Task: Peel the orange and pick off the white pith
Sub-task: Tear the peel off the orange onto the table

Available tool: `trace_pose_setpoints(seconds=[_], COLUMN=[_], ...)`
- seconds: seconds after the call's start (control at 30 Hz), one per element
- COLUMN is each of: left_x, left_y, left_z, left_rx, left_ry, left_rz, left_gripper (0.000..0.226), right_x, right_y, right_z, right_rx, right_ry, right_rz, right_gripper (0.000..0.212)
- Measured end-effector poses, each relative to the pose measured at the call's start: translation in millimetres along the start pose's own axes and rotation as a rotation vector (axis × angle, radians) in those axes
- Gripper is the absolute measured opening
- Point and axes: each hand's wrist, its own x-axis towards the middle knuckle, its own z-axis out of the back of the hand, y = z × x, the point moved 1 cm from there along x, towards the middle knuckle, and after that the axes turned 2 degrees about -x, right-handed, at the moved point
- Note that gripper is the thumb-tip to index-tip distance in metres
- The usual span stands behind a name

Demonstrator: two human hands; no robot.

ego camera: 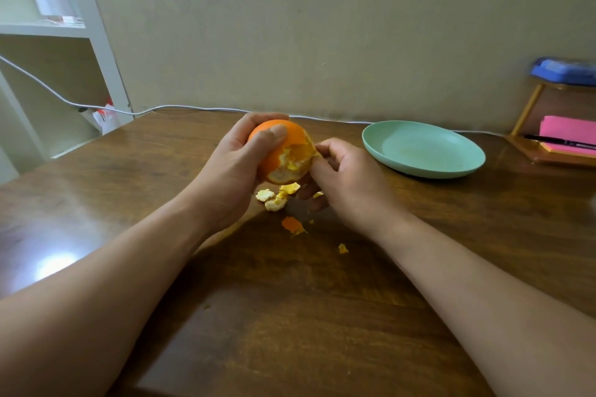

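My left hand (237,167) grips a partly peeled orange (295,140) above the brown wooden table (322,316), thumb laid across its top. A ragged bare patch of pale pith and flesh faces me on its lower right side. My right hand (345,177) is curled against that side, fingertips pinching the torn edge of the peel. Several small peel scraps (274,198) lie on the table right under the orange, with an orange-side-up scrap (292,224) and a tiny bit (342,248) nearer to me.
A shallow green plate (451,167) sits to the right of my hands. Behind it at the far right is a wooden rack (529,103) with pink notes (567,132), a pen and a blue box on top. A white cable (193,108) runs along the wall.
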Motion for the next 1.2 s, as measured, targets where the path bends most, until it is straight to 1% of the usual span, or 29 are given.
trace_pose_setpoints(seconds=[0.03,0.1,0.2,0.3,0.4,0.47,0.53,0.57,0.6,0.67,0.7,0.73,0.77,0.83,0.93,1.0,1.13,1.2], left_x=[0.3,0.1,0.9,2.0,2.3,1.2,2.7,4.2,5.6,7.9,8.2,8.4,8.3,7.6,6.8,7.5,6.2,6.0], left_y=[0.1,1.0,2.8,2.2,0.8,-2.7,-6.4,-7.5,-8.0,-6.4,-5.0,-3.8,-3.2,-4.0,-4.0,-3.2,-2.2,-1.6], left_z=[-0.1,0.3,0.6,-0.1,-0.6,0.0,3.9,6.8,9.4,11.7,11.8,11.6,10.7,8.0,6.3,6.4,4.5,4.0], left_rx=[0.009,0.032,0.009,-0.055,-0.137,-0.23,-0.339,-0.376,-0.396,-0.374,-0.354,-0.338,-0.327,-0.318,-0.316,-0.323,-0.349,-0.349], left_ry=[0.003,0.011,0.004,-0.009,0.018,0.03,0.01,-0.018,-0.049,-0.11,-0.122,-0.128,-0.134,-0.145,-0.149,-0.132,-0.058,-0.012], left_rz=[0.001,0.002,0.001,0.049,0.15,0.211,0.209,0.195,0.185,0.184,0.187,0.189,0.186,0.176,0.167,0.168,0.161,0.163], left_gripper=[0.041,0.039,0.035,0.041,0.038,0.046,0.055,0.057,0.06,0.062,0.057,0.048,0.041,0.031,0.027,0.029,0.032,0.038], right_x=[-0.2,0.2,3.4,6.0,8.6,9.3,9.0,8.7,8.7,9.7,10.3,10.6,10.2,9.2,7.0,4.9,2.0,1.6], right_y=[0.5,1.1,-0.1,-1.7,-4.7,-8.8,-13.8,-16.9,-19.4,-21.5,-20.8,-19.6,-17.8,-14.9,-13.6,-11.9,-7.2,-8.3], right_z=[0.7,0.7,0.7,4.8,9.4,11.3,11.7,11.4,10.8,8.0,6.4,4.8,3.5,1.8,0.2,-0.8,-5.5,-7.5], right_rx=[-0.06,-0.147,-0.136,-0.055,0.027,0.187,0.295,0.264,0.167,-0.137,-0.255,-0.311,-0.312,-0.286,-0.233,-0.151,0.178,0.277], right_ry=[0.001,-0.001,-0.026,-0.015,0.032,0.076,0.141,0.166,0.175,0.147,0.127,0.111,0.1,0.081,0.042,0.046,0.108,0.106], right_rz=[0.014,0.044,0.064,0.06,0.027,-0.055,-0.149,-0.176,-0.173,-0.077,-0.018,0.026,0.052,0.074,0.033,-0.004,-0.095,-0.108], right_gripper=[0.028,0.023,0.015,0.015,0.015,0.018,0.021,0.023,0.024,0.027,0.03,0.033,0.033,0.03,0.019,0.025,0.041,0.042])
